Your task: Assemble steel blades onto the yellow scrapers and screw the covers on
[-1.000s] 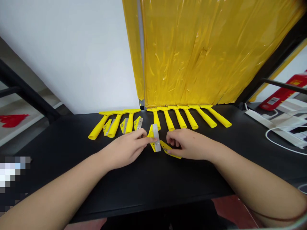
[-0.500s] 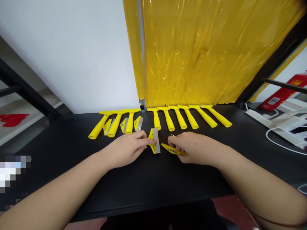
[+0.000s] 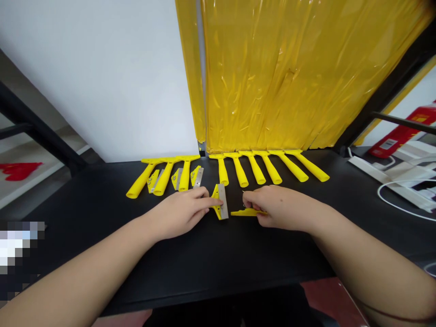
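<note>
In front of me on the black table, a yellow plastic scraper head (image 3: 217, 212) lies with a flat metal blade (image 3: 223, 202) along its right side. My left hand (image 3: 185, 209) is closed at its left edge, the index finger stretched onto the blade. Just to the right, my right hand (image 3: 275, 204) holds a yellow cover plate (image 3: 243, 212), which is tilted nearly edge-on. A thin, small light piece pokes out by that hand's index finger; its kind is too small to tell.
Yellow scraper handles (image 3: 270, 168) stand in a row along the back. Among the left ones lie several small plates with blades (image 3: 197, 176). Yellow plastic film (image 3: 272, 77) hangs behind. A white power strip (image 3: 391, 184) with cables and a red package (image 3: 405, 129) are at right.
The cover plate in my right hand has turned from showing its screws to nearly edge-on. My left hand and the blade have hardly moved.
</note>
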{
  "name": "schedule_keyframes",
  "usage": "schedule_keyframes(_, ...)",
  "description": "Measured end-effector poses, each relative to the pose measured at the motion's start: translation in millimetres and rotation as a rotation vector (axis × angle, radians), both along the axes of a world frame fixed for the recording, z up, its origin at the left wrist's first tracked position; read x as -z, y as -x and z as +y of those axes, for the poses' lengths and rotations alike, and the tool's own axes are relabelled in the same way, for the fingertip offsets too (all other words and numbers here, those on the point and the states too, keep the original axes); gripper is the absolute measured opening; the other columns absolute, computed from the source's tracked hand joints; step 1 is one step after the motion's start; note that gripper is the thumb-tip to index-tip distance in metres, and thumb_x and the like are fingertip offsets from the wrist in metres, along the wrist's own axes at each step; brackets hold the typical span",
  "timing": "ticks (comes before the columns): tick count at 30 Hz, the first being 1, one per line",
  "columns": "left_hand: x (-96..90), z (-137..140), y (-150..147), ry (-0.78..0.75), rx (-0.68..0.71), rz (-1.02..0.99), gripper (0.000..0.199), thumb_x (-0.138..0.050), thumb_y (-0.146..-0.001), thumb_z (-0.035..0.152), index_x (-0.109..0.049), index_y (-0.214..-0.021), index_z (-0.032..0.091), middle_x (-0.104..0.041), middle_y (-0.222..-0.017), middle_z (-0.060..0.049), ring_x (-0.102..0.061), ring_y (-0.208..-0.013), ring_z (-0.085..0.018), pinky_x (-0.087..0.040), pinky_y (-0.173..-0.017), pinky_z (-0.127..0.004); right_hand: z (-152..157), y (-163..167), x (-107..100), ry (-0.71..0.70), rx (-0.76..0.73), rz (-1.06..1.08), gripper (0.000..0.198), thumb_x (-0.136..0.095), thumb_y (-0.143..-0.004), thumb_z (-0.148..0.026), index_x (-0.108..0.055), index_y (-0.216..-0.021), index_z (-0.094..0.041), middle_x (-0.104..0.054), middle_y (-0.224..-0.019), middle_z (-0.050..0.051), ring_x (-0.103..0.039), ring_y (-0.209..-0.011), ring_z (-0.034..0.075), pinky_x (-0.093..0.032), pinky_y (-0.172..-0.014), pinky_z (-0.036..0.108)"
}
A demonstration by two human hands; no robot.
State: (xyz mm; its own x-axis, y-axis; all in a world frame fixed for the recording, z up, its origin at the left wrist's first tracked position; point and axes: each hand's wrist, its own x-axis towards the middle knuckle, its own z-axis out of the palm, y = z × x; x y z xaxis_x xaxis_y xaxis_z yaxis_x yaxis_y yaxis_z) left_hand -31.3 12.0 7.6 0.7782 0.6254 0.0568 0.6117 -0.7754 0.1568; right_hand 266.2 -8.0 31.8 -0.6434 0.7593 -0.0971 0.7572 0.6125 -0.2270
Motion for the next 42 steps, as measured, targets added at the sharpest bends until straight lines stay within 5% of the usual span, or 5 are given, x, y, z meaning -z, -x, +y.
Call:
schedule_keyframes(10, -0.9, -1, -2, 0.019, 0.001, -0.018, 0.041, -0.046, -0.105, 0.023, -0.052, -0.145, 0.029, -0.066, -0.124, -0.006, -0.068, -0.107, -0.022, -0.055, -0.09, -0.035, 16, -6, 4, 0.332, 0.011, 0.637, 0.029, -0.061, -0.09, -0.013, -0.069, -0.115, -0.024, -0.069, -0.108, 0.004, -0.069, -0.083, 0.016, -0.055, -0.07, 0.028)
schedule_keyframes(17, 1.7, -4, -1, 0.003, -0.006, -0.038, 0.046, -0.051, -0.104, 0.027, -0.045, -0.15, 0.028, -0.069, -0.127, -0.007, -0.07, -0.109, -0.024, -0.056, -0.091, -0.038, 29, 5, 28, 0.638, 0.214, 1.106, 0.049, -0.082, -0.083, -0.026, -0.049, -0.12, -0.026, -0.065, -0.078, -0.007, -0.069, -0.07, 0.014, -0.064, -0.067, 0.029)
schedule_keyframes(29, 0.9, -8, -8, -0.023, 0.064, -0.062, 0.041, -0.053, -0.103, 0.022, -0.055, -0.144, 0.03, -0.07, -0.124, -0.006, -0.071, -0.107, -0.022, -0.057, -0.092, -0.035, 30, 39, 48, 0.649, 0.344, 1.099, 0.024, -0.085, -0.083, -0.028, -0.063, -0.088, -0.019, -0.068, -0.069, -0.004, -0.073, -0.064, 0.013, -0.068, -0.063, 0.027)
schedule_keyframes(42, -1.8, -8, -10, 0.003, 0.099, -0.05, 0.037, -0.05, -0.105, 0.023, -0.06, -0.139, 0.033, -0.07, -0.119, -0.003, -0.07, -0.104, -0.019, -0.055, -0.093, -0.032, 25, 47, 49, 0.67, 0.415, 1.071, 0.017, -0.077, -0.09, -0.015, -0.062, -0.085, -0.019, -0.061, -0.062, -0.006, -0.073, -0.058, 0.012, -0.067, -0.056, 0.022)
